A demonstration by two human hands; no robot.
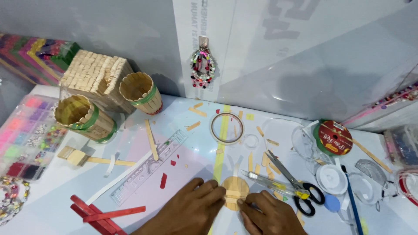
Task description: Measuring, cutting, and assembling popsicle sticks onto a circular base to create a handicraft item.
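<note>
The small round wooden-stick piece (235, 193) lies between the two hands, touching both. The left hand (191, 212) presses its fingertips (217, 191) on the piece's left edge; the right hand (271, 215) pinches the right edge from just below. Neither hand is clenched; both grip the piece lightly. Its sticks run crosswise, from hand to hand. Beyond the right hand's knuckles lie the scissors (296, 187) and a clear cutter (272, 185); a clear ruler (148, 167) lies beyond the left hand.
</note>
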